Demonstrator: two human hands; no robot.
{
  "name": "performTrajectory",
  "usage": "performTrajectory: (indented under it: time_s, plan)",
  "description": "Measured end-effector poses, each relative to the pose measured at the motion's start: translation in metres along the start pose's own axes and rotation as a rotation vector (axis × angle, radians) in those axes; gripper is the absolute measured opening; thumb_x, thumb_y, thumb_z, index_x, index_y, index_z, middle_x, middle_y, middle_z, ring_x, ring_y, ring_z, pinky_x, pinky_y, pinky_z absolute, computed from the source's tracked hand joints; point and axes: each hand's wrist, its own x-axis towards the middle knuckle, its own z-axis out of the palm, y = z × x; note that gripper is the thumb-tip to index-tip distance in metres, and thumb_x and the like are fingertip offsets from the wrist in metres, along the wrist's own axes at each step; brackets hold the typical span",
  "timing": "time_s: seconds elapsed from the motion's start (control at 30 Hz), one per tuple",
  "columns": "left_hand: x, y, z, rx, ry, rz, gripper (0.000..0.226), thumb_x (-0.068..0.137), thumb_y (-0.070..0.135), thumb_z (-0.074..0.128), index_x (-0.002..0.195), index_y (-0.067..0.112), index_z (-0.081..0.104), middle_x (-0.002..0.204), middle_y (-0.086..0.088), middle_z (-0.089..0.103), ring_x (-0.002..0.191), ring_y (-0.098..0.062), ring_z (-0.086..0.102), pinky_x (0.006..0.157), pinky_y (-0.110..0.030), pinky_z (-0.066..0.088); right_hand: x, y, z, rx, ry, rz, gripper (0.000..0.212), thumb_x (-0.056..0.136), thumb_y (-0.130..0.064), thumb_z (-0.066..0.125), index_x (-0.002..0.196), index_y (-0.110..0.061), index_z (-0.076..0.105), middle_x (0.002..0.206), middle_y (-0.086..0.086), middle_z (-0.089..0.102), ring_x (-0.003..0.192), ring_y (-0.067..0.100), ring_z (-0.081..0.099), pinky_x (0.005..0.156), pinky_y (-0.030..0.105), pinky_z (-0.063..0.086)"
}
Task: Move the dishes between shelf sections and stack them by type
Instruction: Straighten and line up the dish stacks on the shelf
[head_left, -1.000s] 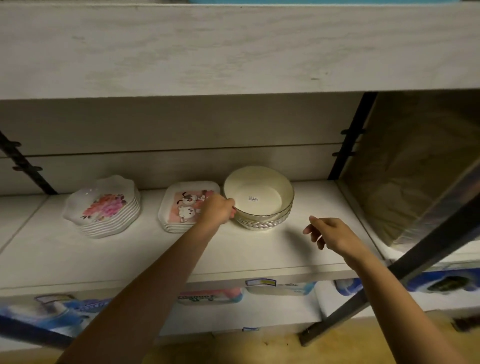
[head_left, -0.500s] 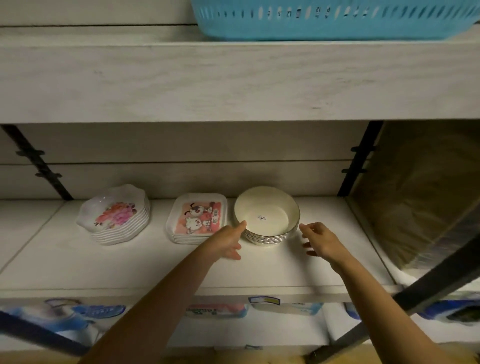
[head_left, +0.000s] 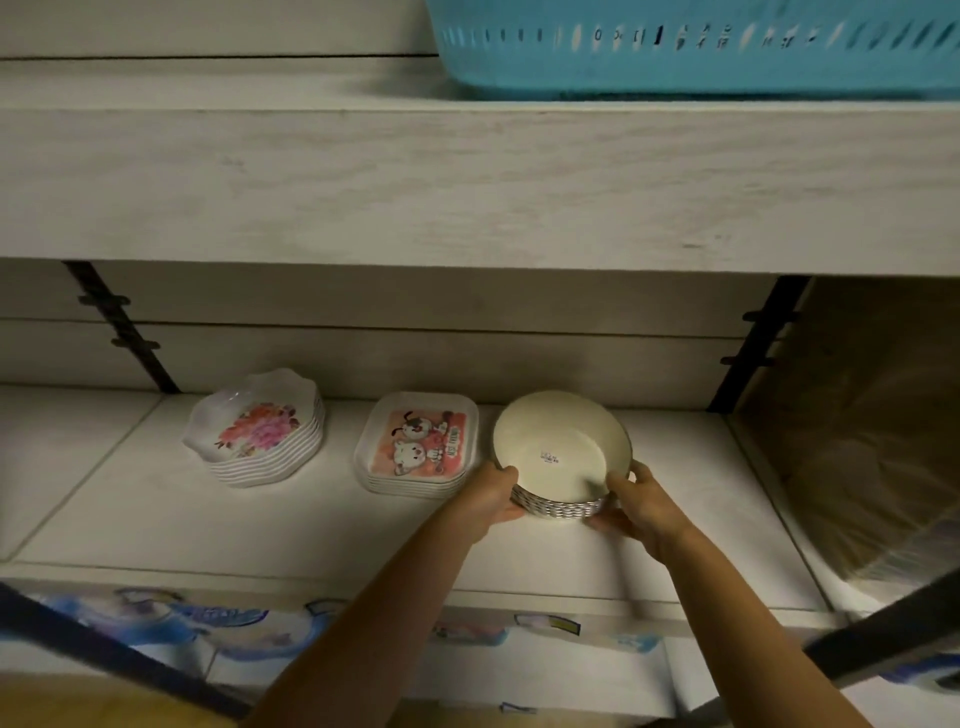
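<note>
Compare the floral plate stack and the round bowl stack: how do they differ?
The floral plate stack has a scalloped rim and pink flower print; the round bowl stack is circular, plain cream inside.
The floral plate stack sits untouched; the round bowl stack is gripped by the left hand and right hand.
Both are nested stacks on one shelf.

Both hands — left hand (head_left: 491, 496), right hand (head_left: 641, 506) — grip bowl stack (head_left: 558, 457).

basket (head_left: 675, 62) cropped above, label (head_left: 549, 458) on bowls (head_left: 535, 428) illegible
</note>
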Motion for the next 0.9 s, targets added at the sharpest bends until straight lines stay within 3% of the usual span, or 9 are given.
performTrajectory:
  time_s: [0.1,0.17,0.33,0.4,0.5,0.63,0.7,0.77,0.9]
  plan:
    - [-0.007,-0.004,-0.004,0.069,-0.007,-0.003,0.042,0.093,0.002,0.036,0.135,-0.003,0.032,0.137,-0.023,0.047,0.124,-0.034,0.052,0.096,-0.039,0.049,-0.006,0.006,-0.001,-0.027,0.027,0.042,0.039,0.092,-0.012,0.047,0.128,0.003,0.042,0.094,0.016,0.059,0.085,0.031,0.060,0.071,0.034,0.055]
    - [-0.014,-0.008,-0.006,0.100,-0.017,-0.008,0.041,0.092,0.001,0.037,0.132,-0.006,0.035,0.134,-0.025,0.050,0.120,-0.035,0.055,0.095,-0.039,0.051,-0.012,0.012,-0.003,-0.057,0.044,0.070,0.032,0.092,-0.013,0.048,0.118,0.006,0.048,0.086,0.016,0.059,0.081,0.030,0.059,0.073,0.036,0.053]
    - [-0.032,-0.019,-0.020,0.063,-0.083,0.027,0.036,0.087,-0.002,0.041,0.122,0.001,0.035,0.133,-0.019,0.046,0.104,-0.027,0.056,0.085,-0.034,0.053,-0.041,0.021,-0.002,-0.062,0.091,0.044,0.029,0.091,-0.015,0.048,0.115,0.001,0.047,0.107,0.023,0.058,0.080,0.032,0.061,0.059,0.030,0.053]
    - [-0.040,-0.019,-0.027,0.043,-0.110,0.075,0.042,0.087,-0.001,0.042,0.127,0.006,0.032,0.136,-0.015,0.045,0.106,-0.027,0.056,0.085,-0.035,0.053,-0.055,0.016,-0.001,-0.024,0.081,0.001,0.025,0.089,-0.012,0.049,0.113,-0.002,0.046,0.106,0.022,0.057,0.076,0.031,0.061,0.055,0.027,0.052]
    - [-0.056,-0.016,-0.043,0.007,-0.129,0.142,0.043,0.086,-0.001,0.042,0.121,0.020,0.030,0.137,-0.009,0.043,0.116,-0.030,0.055,0.087,-0.037,0.054,-0.074,0.007,0.007,-0.016,0.060,-0.056,0.023,0.087,-0.009,0.049,0.109,-0.003,0.047,0.101,0.023,0.056,0.073,0.032,0.062,0.061,0.032,0.054]
    - [-0.078,-0.018,-0.074,-0.008,-0.043,0.161,0.043,0.085,0.001,0.043,0.125,0.014,0.034,0.135,-0.011,0.044,0.118,-0.030,0.055,0.085,-0.037,0.056,-0.094,-0.001,0.035,-0.051,0.014,-0.079,0.020,0.084,-0.005,0.048,0.104,0.000,0.049,0.090,0.020,0.056,0.066,0.031,0.060,0.066,0.035,0.054]
    - [-0.091,-0.023,-0.093,-0.030,0.018,0.155,0.043,0.086,0.002,0.044,0.127,0.011,0.034,0.134,-0.011,0.044,0.119,-0.029,0.053,0.077,-0.032,0.058,-0.104,-0.003,0.054,-0.076,-0.024,-0.086,0.018,0.084,-0.004,0.048,0.101,-0.001,0.049,0.084,0.018,0.057,0.063,0.030,0.060,0.070,0.037,0.053]
    - [-0.104,-0.027,-0.116,-0.025,0.082,0.156,0.032,0.087,0.004,0.046,0.118,0.008,0.038,0.129,-0.014,0.046,0.117,-0.029,0.055,0.070,-0.027,0.059,-0.112,-0.005,0.075,-0.093,-0.060,-0.098,0.014,0.083,-0.003,0.048,0.097,-0.002,0.050,0.079,0.017,0.058,0.060,0.030,0.060,0.074,0.039,0.053]
    - [-0.124,-0.031,-0.171,-0.026,0.188,0.163,0.013,0.086,0.006,0.050,0.097,0.007,0.041,0.115,-0.018,0.052,0.105,-0.027,0.061,0.078,-0.033,0.060,-0.120,-0.009,0.127,-0.134,-0.138,-0.128,0.011,0.083,-0.004,0.049,0.094,-0.004,0.050,0.078,0.016,0.060,0.060,0.030,0.063,0.078,0.042,0.054]
